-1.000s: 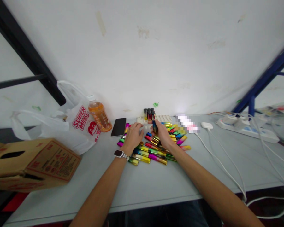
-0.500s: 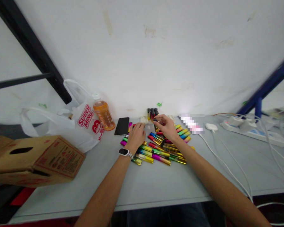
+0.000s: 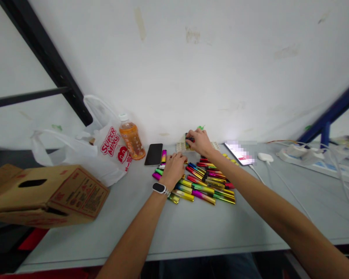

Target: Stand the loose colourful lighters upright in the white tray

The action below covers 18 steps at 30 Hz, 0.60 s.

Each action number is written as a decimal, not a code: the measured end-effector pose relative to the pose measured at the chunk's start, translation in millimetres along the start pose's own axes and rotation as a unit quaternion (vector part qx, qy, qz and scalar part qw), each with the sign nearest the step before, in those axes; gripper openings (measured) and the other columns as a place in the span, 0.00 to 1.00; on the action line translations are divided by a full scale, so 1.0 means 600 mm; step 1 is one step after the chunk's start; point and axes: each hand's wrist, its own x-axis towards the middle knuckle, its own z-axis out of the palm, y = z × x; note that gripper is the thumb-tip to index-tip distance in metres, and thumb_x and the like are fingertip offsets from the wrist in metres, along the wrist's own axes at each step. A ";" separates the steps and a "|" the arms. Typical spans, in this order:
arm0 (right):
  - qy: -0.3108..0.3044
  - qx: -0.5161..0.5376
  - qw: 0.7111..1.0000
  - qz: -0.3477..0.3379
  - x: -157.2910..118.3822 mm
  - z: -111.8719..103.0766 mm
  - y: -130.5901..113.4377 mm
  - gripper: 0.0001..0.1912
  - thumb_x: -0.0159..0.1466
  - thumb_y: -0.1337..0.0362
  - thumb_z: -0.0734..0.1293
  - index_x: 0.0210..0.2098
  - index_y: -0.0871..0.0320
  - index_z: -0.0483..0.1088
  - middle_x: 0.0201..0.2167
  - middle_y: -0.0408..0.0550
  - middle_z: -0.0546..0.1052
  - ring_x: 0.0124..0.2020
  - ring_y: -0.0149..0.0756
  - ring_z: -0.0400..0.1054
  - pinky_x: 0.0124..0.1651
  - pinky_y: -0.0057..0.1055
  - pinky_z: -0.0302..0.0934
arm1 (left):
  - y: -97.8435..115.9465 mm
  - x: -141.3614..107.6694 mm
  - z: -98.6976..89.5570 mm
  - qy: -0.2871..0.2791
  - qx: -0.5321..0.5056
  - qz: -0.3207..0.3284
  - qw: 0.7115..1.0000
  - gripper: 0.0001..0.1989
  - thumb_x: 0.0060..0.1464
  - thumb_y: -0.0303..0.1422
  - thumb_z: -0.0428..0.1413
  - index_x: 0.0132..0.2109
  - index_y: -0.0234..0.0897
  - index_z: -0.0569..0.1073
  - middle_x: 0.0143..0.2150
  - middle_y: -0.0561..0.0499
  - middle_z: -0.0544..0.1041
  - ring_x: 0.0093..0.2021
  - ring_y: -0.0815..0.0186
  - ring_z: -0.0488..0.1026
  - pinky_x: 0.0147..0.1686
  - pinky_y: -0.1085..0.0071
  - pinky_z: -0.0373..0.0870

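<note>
Several shiny coloured tubes with gold ends (image 3: 203,188) lie in rough rows on the grey table. My right hand (image 3: 200,142) is at the back, by the wall, its fingers pinched on a black-topped tube (image 3: 189,138) over a pale tray with small holes (image 3: 180,147). Other black-topped tubes that stand there are mostly hidden behind that hand. My left hand (image 3: 174,167), with a watch on the wrist, rests over the left part of the pile; its fingers are bent downward, and whatever lies under them is hidden.
To the left are a dark phone (image 3: 153,154), an orange drink bottle (image 3: 133,140), a white plastic bag (image 3: 104,155) and a cardboard box (image 3: 72,193). On the right lie a lit phone (image 3: 239,152), a white charger (image 3: 265,157), cables and a power strip (image 3: 317,162).
My right hand has moved back toward the wall, onto the group of black-topped tubes. The left hand stays over the pile. The view has shifted slightly.
</note>
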 end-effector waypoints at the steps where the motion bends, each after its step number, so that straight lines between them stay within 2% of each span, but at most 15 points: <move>1: -0.001 -0.002 1.000 0.002 0.001 0.005 0.003 0.08 0.66 0.64 0.65 0.43 0.57 0.74 0.40 0.54 0.79 0.48 0.52 0.65 0.53 0.46 0.52 | -0.001 0.000 0.000 -0.001 0.001 0.000 1.000 0.14 0.57 0.21 0.52 0.47 0.39 0.77 0.49 0.44 0.77 0.51 0.53 0.71 0.51 0.55 0.63; 6: -0.002 -0.007 1.000 0.008 0.000 0.018 0.010 0.08 0.66 0.64 0.65 0.43 0.57 0.74 0.39 0.55 0.79 0.47 0.52 0.64 0.52 0.46 0.53 | -0.003 0.002 0.003 0.010 0.004 0.003 1.000 0.15 0.57 0.22 0.53 0.49 0.39 0.76 0.49 0.43 0.75 0.51 0.52 0.70 0.51 0.54 0.63; 12: 0.047 -0.070 0.996 -0.016 -0.007 0.004 0.007 0.12 0.67 0.58 0.65 0.40 0.56 0.78 0.50 0.59 0.70 0.53 0.53 0.57 0.52 0.46 0.52 | -0.002 0.005 0.002 0.016 -0.015 0.011 1.000 0.11 0.58 0.24 0.55 0.45 0.38 0.78 0.47 0.44 0.76 0.50 0.53 0.72 0.51 0.55 0.65; 15: 0.041 -0.079 0.996 -0.010 -0.014 -0.003 0.005 0.15 0.68 0.56 0.63 0.41 0.56 0.79 0.49 0.59 0.68 0.53 0.53 0.56 0.53 0.46 0.52 | 0.001 0.010 -0.011 0.056 -0.097 0.010 0.994 0.12 0.59 0.24 0.54 0.47 0.39 0.77 0.47 0.45 0.77 0.48 0.55 0.74 0.50 0.57 0.68; 18: 0.049 -0.054 0.997 0.006 -0.027 -0.009 0.000 0.17 0.69 0.55 0.62 0.49 0.55 0.77 0.50 0.59 0.67 0.53 0.53 0.57 0.54 0.47 0.52 | 0.005 0.013 -0.027 0.134 -0.238 0.007 0.962 0.11 0.59 0.25 0.56 0.47 0.39 0.76 0.46 0.47 0.79 0.46 0.60 0.76 0.50 0.62 0.71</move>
